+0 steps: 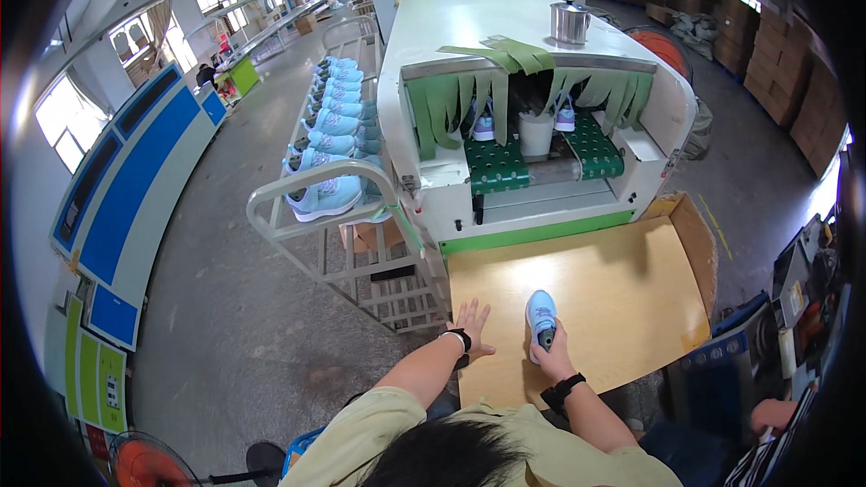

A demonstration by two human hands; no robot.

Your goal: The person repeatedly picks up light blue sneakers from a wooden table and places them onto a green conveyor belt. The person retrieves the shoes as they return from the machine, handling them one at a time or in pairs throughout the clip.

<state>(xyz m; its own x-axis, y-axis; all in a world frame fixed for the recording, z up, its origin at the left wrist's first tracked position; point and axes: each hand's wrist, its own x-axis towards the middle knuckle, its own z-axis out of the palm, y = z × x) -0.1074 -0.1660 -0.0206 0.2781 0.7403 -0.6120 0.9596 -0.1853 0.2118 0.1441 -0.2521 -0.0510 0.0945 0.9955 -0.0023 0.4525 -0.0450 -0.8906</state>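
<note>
A light blue sneaker (541, 308) with a white sole is in the grip of my right hand (557, 356), toe pointing away from me. My fingers close round its heel end, and something dark shows in its opening. It is at the wooden board (613, 280); whether it rests on the wood I cannot tell. My left hand (472, 326) is open with fingers spread at the board's left edge, holding nothing. Beyond the board, two sneakers (483, 126) stand on the green perforated belts (498, 169) of a white machine, partly behind green strips.
Left of the machine, a metal rack (316, 171) carries rows of light blue sneakers (327, 194). A metal pot (569, 22) stands on the machine's top. Cardboard (699, 248) edges the board's right side. Another person's hand (774, 415) shows at lower right, and a fan (149, 464) at lower left.
</note>
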